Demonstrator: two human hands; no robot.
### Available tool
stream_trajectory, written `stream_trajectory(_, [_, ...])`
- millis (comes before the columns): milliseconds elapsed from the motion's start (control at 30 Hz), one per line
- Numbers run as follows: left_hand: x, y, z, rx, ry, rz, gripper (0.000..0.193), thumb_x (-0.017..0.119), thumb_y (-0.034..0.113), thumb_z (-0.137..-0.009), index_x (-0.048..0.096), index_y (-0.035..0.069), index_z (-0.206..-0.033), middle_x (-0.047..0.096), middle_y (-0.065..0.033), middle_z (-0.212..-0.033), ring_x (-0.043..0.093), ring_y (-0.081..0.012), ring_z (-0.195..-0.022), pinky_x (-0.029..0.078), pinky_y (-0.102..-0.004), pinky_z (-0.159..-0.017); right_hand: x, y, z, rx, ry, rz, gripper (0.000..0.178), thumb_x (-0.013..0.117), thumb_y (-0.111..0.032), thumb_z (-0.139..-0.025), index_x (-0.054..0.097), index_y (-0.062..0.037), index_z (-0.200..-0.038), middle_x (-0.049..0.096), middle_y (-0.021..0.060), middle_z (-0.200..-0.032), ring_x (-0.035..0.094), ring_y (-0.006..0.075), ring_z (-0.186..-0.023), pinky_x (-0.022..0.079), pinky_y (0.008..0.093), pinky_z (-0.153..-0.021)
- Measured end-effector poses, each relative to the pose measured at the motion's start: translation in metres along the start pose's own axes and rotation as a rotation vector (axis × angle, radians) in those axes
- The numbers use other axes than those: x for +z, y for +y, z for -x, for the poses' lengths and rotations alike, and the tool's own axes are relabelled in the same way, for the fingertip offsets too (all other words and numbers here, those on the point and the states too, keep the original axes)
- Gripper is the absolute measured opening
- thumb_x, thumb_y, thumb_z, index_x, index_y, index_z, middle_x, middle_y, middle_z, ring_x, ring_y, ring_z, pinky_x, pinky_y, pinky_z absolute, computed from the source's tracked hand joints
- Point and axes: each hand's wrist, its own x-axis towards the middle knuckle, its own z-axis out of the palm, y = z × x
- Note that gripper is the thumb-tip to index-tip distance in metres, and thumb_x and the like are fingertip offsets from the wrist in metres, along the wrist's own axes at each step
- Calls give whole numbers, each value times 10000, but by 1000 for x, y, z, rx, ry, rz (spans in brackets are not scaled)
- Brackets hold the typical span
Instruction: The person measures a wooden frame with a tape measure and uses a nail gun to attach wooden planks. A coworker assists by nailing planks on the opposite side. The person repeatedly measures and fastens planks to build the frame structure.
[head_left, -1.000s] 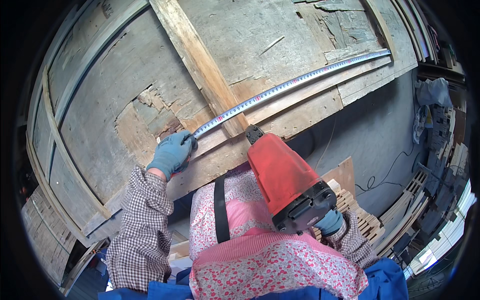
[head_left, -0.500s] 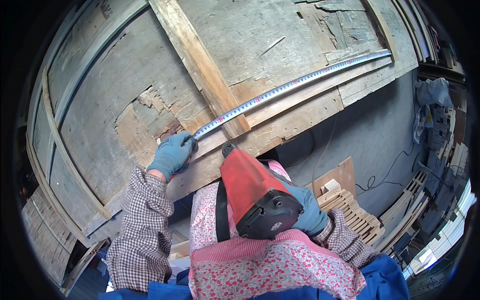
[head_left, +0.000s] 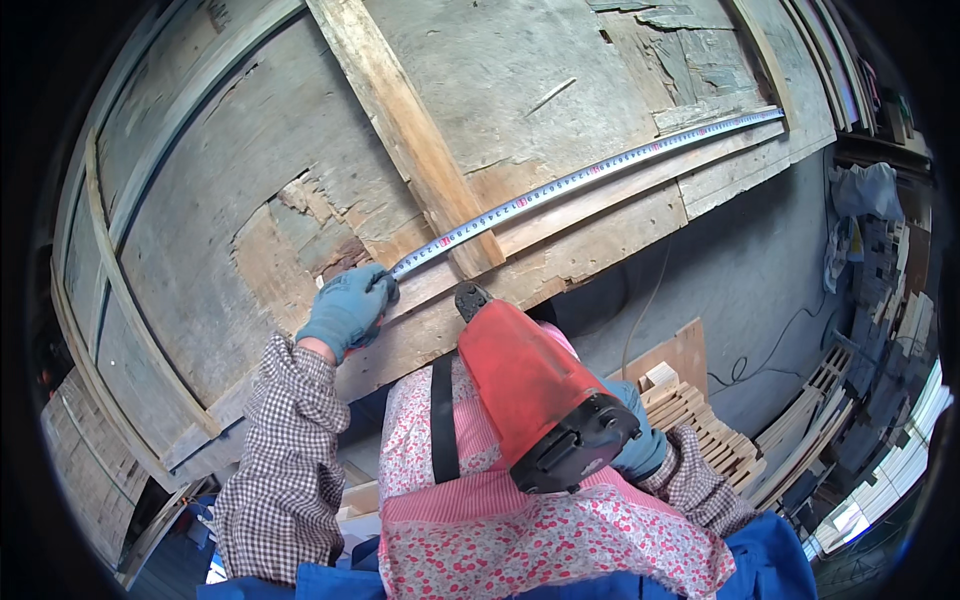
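My left hand (head_left: 348, 311), in a blue-grey work glove, is closed around the near end of a tape measure (head_left: 560, 186). The blade stretches up to the right along a wooden strip (head_left: 620, 193), crossing the lower end of a cross batten (head_left: 415, 138). Whatever part of the tape lies inside my fist is hidden. My gloved right hand (head_left: 636, 440) grips a red nail gun (head_left: 528, 375) with a black end cap. The gun's body covers most of those fingers. Its dark nose points toward the near edge of the worn plywood panel (head_left: 300, 130), close to the batten's foot.
Splintered patches and a loose sliver (head_left: 552, 94) mark the panel. Below its right edge, stacked wood strips (head_left: 700, 422) lean by a brown board (head_left: 672, 350). A dark cable (head_left: 740, 370) runs over the grey floor. Wood offcuts (head_left: 885, 300) are piled at the far right.
The nail gun and my right hand have shifted a little to the right and down, with the gun's rear swinging right. My left hand and the tape stay nearly in place.
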Motion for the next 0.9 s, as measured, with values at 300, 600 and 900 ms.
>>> stream_trajectory(300, [-2, 2, 1, 4, -2, -34, 268, 427, 301, -858, 624, 120, -847, 632, -99, -782, 610, -260, -771, 459, -364, -711, -19, 53, -1, -312, 98, 553, 558, 627, -335, -801, 448, -129, -1287, 469, 63, -1286, 434, 221, -1195, 316, 365, -1034])
stream_trajectory(600, [1, 1, -3, -10, 0, -34, 275, 423, 311, -858, 625, 123, -849, 634, -113, -802, 610, -280, -789, 457, -372, -730, -25, 33, -15, -295, 116, 750, 570, 591, -389, -818, 436, -154, -1313, 449, 71, -1336, 403, 266, -1247, 285, 409, -1063])
stream_trajectory(900, [3, 0, -2, 6, 28, -64, 273, 429, 316, -857, 626, 128, -865, 635, -121, -843, 604, -300, -811, 454, -394, -745, -31, 19, -12, -67, 42, 347, 546, 619, -348, -806, 465, -142, -1288, 494, 69, -1293, 434, 258, -1219, 320, 394, -1041])
